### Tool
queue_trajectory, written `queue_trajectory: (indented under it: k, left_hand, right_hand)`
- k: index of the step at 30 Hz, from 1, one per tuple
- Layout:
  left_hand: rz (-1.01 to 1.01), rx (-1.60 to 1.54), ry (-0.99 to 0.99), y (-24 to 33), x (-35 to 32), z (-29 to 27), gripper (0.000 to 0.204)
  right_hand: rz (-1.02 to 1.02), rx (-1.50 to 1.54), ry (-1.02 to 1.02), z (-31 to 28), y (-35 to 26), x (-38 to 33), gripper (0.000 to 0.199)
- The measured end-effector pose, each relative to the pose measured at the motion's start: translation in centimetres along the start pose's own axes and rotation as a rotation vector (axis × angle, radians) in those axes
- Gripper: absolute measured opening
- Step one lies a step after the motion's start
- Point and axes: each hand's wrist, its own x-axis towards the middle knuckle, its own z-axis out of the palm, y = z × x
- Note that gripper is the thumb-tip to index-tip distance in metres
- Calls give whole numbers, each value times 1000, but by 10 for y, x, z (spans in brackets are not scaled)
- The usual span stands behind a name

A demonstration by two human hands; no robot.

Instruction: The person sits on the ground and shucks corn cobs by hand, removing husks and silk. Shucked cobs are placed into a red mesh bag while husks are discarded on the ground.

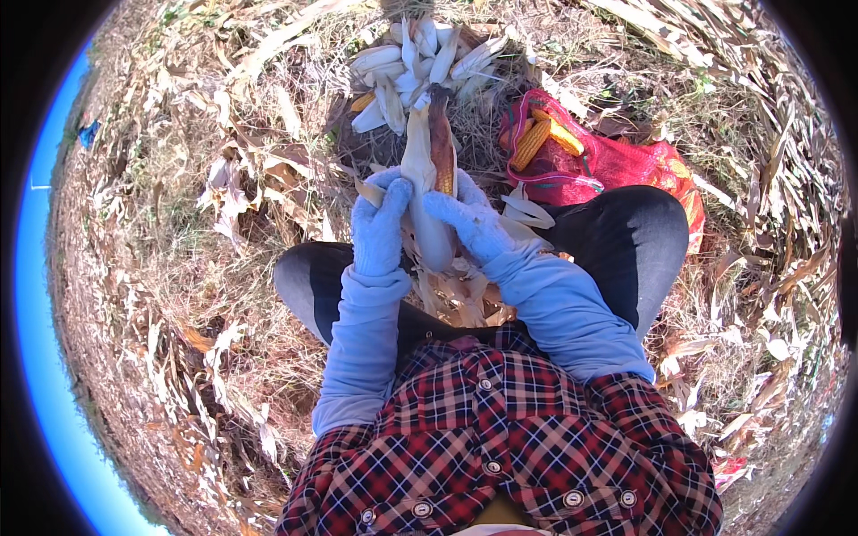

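An ear of corn (pixel 444 170) stands upright between my hands, its tip pointing away from me. Pale husk (pixel 417 165) still covers its left side, while yellow-orange kernels and a brown tip show on the right. My left hand (pixel 382 219), in a light knit glove, is closed round the left side of the husk, with a strip of husk poking out beside its fingers. On the other side, my right hand (pixel 472 219), gloved alike, grips the ear with its thumb across the front. The fingers behind the ear are hidden.
Beyond the ear lies a heap of pale-husked corn (pixel 416 67). To its right, a red mesh bag (pixel 617 165) lies with its mouth showing several bare yellow ears (pixel 534 145). My bent legs (pixel 630 237) flank the work. Dry stalks and leaves (pixel 232 192) litter the ground.
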Motion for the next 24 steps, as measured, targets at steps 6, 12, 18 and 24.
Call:
queue_trajectory:
  k: [6,12,18,24]
  left_hand:
    - [63,3,15,12,2,16,39]
    - [90,144,-1,35,18,18,42]
    - [70,325,32,40,25,21,30]
    - [90,413,47,43,23,22,31]
  right_hand:
    - [-42,-137,156,2,7,0,67]
    - [-39,-379,178,-9,13,4,71]
    - [-18,-420,137,-12,16,3,67]
    - [10,-369,174,-10,15,-2,62]
